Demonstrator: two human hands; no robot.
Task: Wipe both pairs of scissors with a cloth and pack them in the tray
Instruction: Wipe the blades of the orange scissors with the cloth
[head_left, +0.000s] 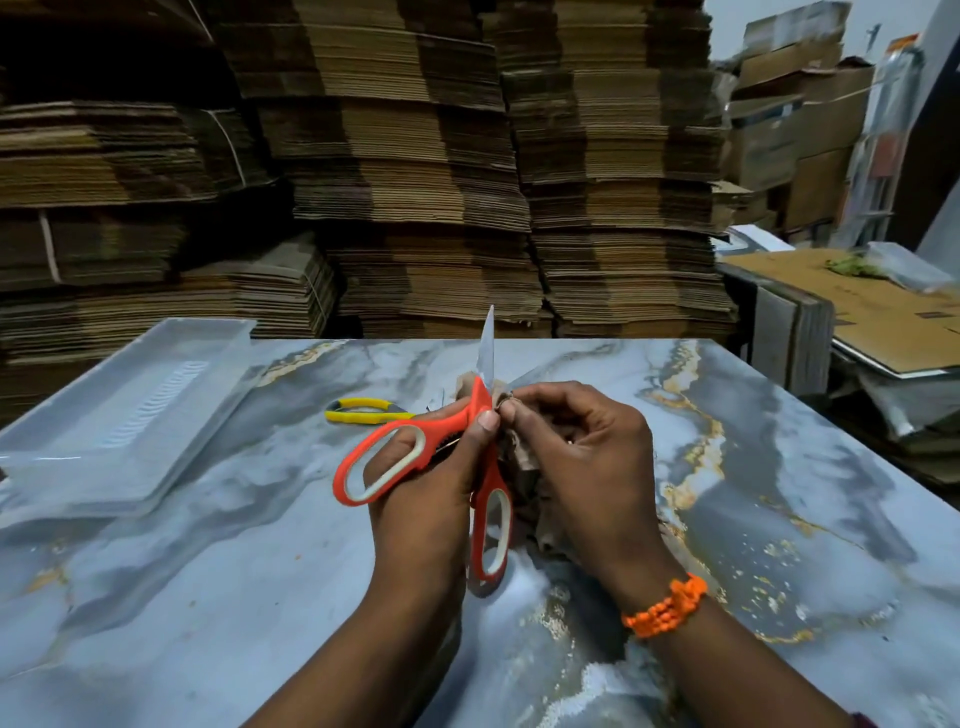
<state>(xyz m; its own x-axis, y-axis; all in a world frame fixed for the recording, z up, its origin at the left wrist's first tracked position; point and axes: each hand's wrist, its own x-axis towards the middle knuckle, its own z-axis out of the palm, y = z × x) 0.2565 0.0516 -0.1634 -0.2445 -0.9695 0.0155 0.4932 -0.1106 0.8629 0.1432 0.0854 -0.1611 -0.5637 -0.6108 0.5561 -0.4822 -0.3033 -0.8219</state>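
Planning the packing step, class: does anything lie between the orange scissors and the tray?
Only the yellow scissors, flat on the table short of the tray; the orange scissors, in the left hand, could likely pass over.

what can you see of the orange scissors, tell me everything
The orange scissors have two orange plastic-looking loops lined pale grey and a pointed silvery blade. They are open, loops splayed, blade tip pointing up and away, over the marble-patterned table. They sit in the grip of the left hand, thumb near the pivot; the right hand pinches a brownish cloth against them by the pivot.
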